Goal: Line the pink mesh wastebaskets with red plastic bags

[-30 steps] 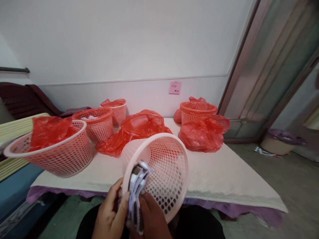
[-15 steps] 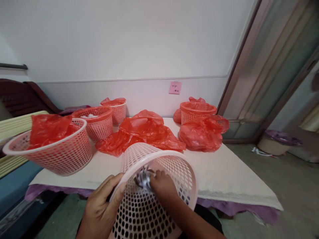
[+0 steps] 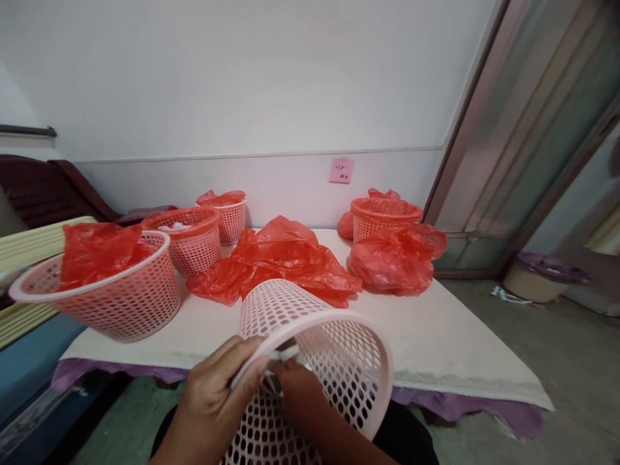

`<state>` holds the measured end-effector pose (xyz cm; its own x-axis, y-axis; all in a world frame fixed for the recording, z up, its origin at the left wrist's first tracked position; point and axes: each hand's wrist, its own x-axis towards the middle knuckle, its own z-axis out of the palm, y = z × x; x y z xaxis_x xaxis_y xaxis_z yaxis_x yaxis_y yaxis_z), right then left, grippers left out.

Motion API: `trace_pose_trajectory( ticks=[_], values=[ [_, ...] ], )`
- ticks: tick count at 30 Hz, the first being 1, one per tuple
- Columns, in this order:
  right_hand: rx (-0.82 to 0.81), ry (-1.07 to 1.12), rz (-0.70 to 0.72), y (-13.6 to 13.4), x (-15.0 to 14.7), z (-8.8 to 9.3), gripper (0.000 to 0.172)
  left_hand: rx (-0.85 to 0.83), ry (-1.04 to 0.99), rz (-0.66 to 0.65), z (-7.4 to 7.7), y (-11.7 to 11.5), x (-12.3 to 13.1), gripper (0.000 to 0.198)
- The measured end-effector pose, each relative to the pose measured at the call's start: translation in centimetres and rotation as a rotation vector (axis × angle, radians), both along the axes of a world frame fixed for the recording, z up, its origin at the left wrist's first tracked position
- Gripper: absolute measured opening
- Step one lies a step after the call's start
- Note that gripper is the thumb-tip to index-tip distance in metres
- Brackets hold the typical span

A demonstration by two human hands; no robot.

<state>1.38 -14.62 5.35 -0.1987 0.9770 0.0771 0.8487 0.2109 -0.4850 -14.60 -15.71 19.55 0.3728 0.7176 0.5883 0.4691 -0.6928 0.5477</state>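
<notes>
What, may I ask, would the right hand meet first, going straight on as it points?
With the pale bundle just before it, the right hand would probably meet the inside of the basket, towards where the left hand grips the rim, though depth is unclear.

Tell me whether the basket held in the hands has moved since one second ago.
Yes. Judged against the fixed pink note, the held basket has moved down, its rim now reaching farther right.
</notes>
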Motion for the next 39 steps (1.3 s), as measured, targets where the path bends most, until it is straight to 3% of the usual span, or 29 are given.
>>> trace_pose_trajectory(
  ticks=[4,6,9,16,19,24,30,33,35,37,39],
  values=[
    [-0.108,0.212,0.195,-3.3,-0.6,0.5,0.022,-0.089,-0.037,0.037,0.7,1.2,-0.2,0.02],
    [-0.065,0.158,0.276,-4.7,-0.9,-0.3,0.025,-0.103,-0.08,0.07,0.9,1.6,-0.4,0.02],
    [0.122,-0.043,0.34,-6.0,-0.4,-1.8,0.022,-0.102,-0.115,0.122,0.9,1.8,-0.8,0.022],
    [0.548,-0.503,0.149,-6.6,4.4,-2.0,0.01,-0.18,-0.118,0.111,1.0,1.9,-1.3,0.029],
    [0.764,-0.498,0.155,-6.9,4.1,-3.3,0.011,-0.217,-0.103,0.074,1.4,2.3,-1.1,0.031],
    [0.882,-0.423,0.089,-7.1,3.3,-5.2,0.012,-0.226,-0.057,0.03,2.0,3.0,-0.2,0.03],
    [0.758,-0.472,0.168,-6.7,3.9,-4.5,0.019,-0.267,-0.107,0.004,2.3,3.7,0.8,0.029],
    [0.771,-0.422,0.199,-6.5,2.8,-4.7,0.014,-0.195,-0.096,0.087,2.0,3.1,0.3,0.025],
    [0.781,-0.353,0.196,-6.4,1.6,-4.0,0.019,-0.173,-0.103,0.172,1.1,2.1,-0.3,0.025],
    [0.724,-0.214,0.148,-6.2,0.4,-2.2,0.032,-0.238,-0.126,0.221,-0.4,0.8,-0.7,0.03],
    [0.558,0.042,0.095,-5.9,-0.7,0.4,0.05,-0.336,-0.158,0.217,-2.4,-0.5,-0.6,0.035]
  ],
)
